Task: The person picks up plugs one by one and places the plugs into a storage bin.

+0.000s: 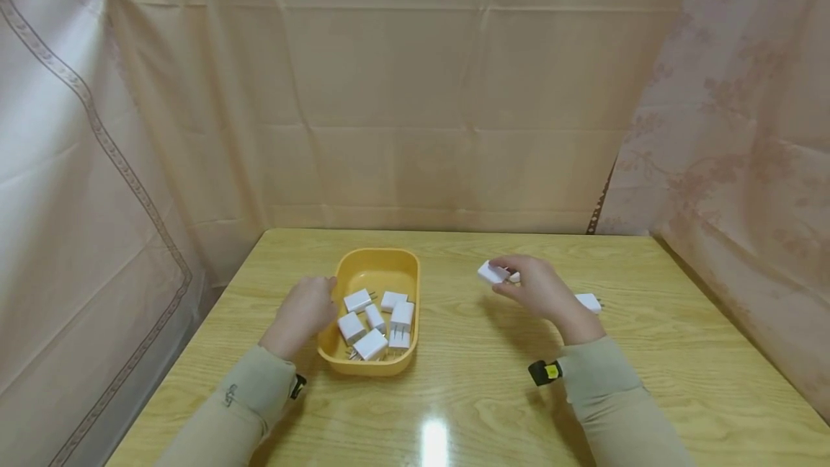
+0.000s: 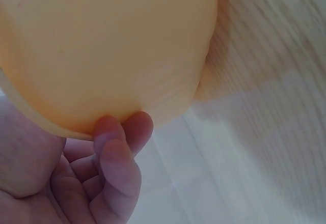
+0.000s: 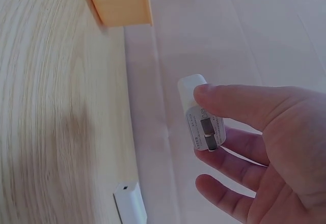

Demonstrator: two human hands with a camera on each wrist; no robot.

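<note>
My left hand (image 1: 305,314) grips the left rim of a yellow plastic tray (image 1: 379,256), pinching its edge between thumb and fingers in the left wrist view. Inside the tray lie several white charger plugs (image 1: 372,344), loosely jumbled, some with metal prongs showing. Off to the right, my right hand (image 1: 537,288) pinches a white charger plug (image 3: 204,114) between thumb and fingers, above the table. Its printed end and metal prongs face the right wrist camera. Another white charger plug (image 1: 588,302) lies on the table beside my right wrist.
The wooden table (image 1: 467,395) carries the tray left of its middle. A beige cloth (image 1: 415,114) hangs behind the table's back edge, and patterned cloths (image 1: 746,164) hang at the sides. A small white piece (image 1: 514,277) shows beside the right fingers.
</note>
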